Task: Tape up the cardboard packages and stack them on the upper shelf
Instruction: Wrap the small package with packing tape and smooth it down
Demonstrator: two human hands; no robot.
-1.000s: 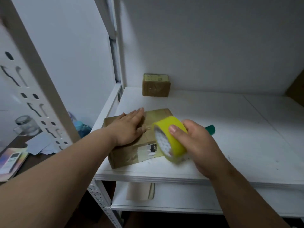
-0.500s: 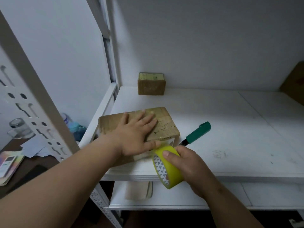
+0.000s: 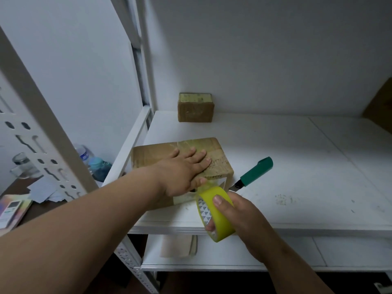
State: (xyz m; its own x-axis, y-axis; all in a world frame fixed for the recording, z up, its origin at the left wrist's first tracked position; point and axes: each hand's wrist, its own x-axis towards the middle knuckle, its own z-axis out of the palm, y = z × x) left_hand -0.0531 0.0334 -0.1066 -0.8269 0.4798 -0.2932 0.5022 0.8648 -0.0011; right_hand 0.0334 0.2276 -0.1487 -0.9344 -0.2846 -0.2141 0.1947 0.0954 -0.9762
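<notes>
Two hands at work on one cardboard package (image 3: 148, 158) near the front left corner of the white shelf (image 3: 297, 166).

The left hand (image 3: 182, 172) lies flat on top of the package, fingers straight and spread, pressing it down. The right hand (image 3: 239, 217) grips a yellow tape roll (image 3: 216, 213) at the shelf's front edge, thumb over the outer band and fingers through the core; a clear strip runs from the roll up to the package's near side, by the left thumb. A green-handled knife (image 3: 254, 172) lies on the shelf just right of the package, blade toward the front edge. A second, smaller package (image 3: 196, 108) stands at the back edge against the wall, well apart from the first. Folded cardboard (image 3: 178, 246) lies on the lower shelf (image 3: 297, 253).
</notes>
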